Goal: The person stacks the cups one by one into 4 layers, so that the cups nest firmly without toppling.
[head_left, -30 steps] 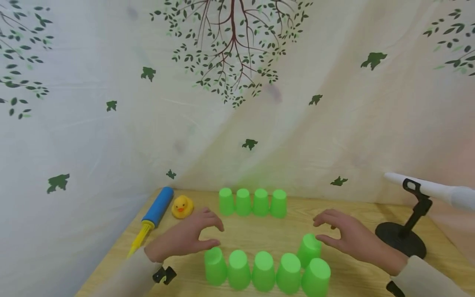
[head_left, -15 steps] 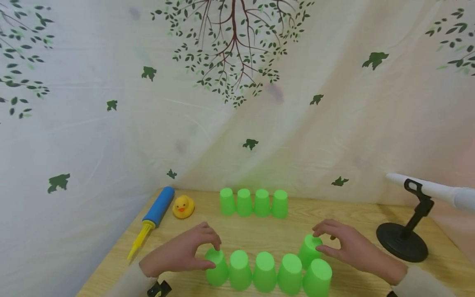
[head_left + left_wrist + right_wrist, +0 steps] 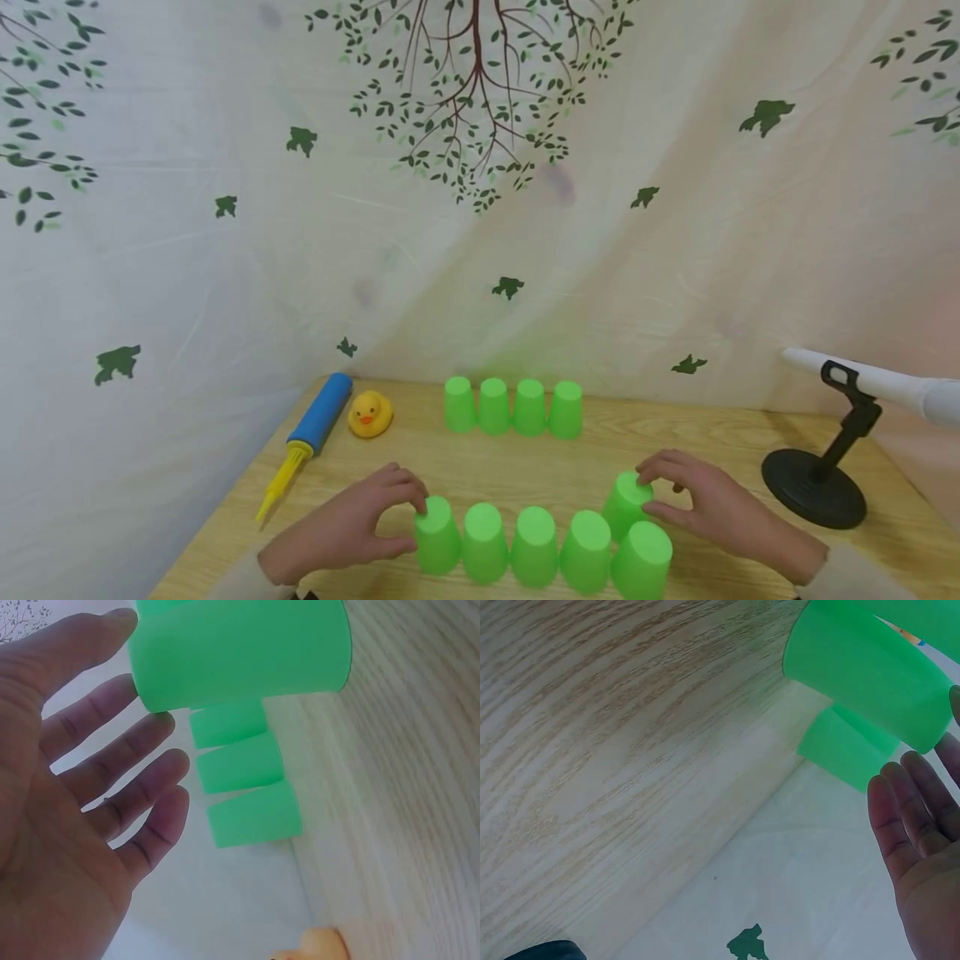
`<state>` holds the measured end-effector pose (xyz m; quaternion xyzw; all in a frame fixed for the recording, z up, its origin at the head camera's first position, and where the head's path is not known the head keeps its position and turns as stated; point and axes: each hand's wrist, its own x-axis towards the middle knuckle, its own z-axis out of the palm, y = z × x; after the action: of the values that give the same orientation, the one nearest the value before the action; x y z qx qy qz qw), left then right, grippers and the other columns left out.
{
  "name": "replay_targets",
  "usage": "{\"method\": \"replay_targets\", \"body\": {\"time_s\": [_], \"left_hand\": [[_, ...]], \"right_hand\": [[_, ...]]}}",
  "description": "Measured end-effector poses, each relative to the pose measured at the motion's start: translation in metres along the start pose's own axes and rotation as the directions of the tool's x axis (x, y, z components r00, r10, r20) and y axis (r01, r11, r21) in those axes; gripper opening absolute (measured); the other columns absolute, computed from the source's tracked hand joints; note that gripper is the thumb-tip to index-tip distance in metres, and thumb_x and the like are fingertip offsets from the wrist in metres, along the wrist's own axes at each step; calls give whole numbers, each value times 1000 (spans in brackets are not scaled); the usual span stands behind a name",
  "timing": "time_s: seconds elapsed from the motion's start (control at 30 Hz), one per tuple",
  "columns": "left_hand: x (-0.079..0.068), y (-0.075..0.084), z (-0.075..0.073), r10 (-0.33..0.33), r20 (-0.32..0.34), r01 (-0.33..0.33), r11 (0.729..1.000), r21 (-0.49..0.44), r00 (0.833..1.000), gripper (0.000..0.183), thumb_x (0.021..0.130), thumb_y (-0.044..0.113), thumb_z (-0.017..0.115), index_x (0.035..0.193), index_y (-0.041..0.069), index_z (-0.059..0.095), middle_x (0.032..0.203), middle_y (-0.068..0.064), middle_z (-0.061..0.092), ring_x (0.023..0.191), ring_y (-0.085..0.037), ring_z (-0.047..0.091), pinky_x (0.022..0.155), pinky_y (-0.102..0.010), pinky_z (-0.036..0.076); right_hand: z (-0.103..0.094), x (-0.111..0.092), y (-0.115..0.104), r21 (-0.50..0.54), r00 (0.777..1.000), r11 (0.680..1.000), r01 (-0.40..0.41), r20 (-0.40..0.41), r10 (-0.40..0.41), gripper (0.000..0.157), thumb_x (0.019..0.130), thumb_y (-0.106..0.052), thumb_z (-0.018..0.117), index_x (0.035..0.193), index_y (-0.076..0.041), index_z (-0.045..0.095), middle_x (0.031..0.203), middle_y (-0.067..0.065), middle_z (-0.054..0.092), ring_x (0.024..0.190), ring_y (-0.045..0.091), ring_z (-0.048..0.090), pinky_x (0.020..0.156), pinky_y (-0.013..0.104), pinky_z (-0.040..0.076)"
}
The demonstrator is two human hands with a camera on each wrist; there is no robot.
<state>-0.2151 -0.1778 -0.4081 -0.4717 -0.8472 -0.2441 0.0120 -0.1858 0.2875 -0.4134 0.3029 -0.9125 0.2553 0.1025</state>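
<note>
Green plastic cups stand upside down on the wooden table, several in a front row. My left hand [image 3: 360, 521] is at the leftmost front cup [image 3: 437, 537], its index fingertip right at the top edge and the thumb beside the wall. In the left wrist view, relaxed fingers [image 3: 161, 731] spread beside that cup [image 3: 240, 652]. On the other side, my right hand [image 3: 705, 504] reaches to a cup [image 3: 626, 504] set just behind the row's right end. Thumb and index tip sit at its top edge; the right wrist view shows fairly straight fingers [image 3: 900, 806] by the cup [image 3: 870, 667].
Behind, another row of green cups [image 3: 493, 407] stands near the cloth backdrop [image 3: 262, 250]. A yellow rubber duck [image 3: 370, 415] and a blue-and-yellow hand pump [image 3: 318, 421] lie at left. A black stand [image 3: 813, 487] bearing a white tube [image 3: 892, 385] is at right.
My left hand has come down and back to the leftmost front cup's side. My right hand has lowered slightly to the cup behind the row. The cups have stayed in place.
</note>
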Motion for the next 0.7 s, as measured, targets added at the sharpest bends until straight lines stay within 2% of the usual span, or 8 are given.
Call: {"method": "replay_targets", "body": {"time_s": [0.27, 0.7], "left_hand": [[1, 1, 6, -1, -40, 1, 1000, 6, 999, 29, 81, 25, 76, 101, 25, 56, 112, 13, 53, 101, -7, 49, 83, -28, 48], [7, -3, 10, -12, -40, 11, 1000, -12, 999, 26, 83, 27, 74, 100, 26, 54, 109, 16, 53, 98, -7, 50, 82, -26, 47]], "right_hand": [[3, -2, 2, 19, 1000, 1000, 11, -21, -10, 24, 84, -33, 71, 104, -25, 60, 105, -11, 58, 90, 6, 57, 63, 28, 50], [9, -1, 4, -23, 996, 998, 51, -77, -52, 25, 82, -31, 73, 102, -25, 59, 103, -14, 59, 87, 3, 57, 61, 26, 50]]}}
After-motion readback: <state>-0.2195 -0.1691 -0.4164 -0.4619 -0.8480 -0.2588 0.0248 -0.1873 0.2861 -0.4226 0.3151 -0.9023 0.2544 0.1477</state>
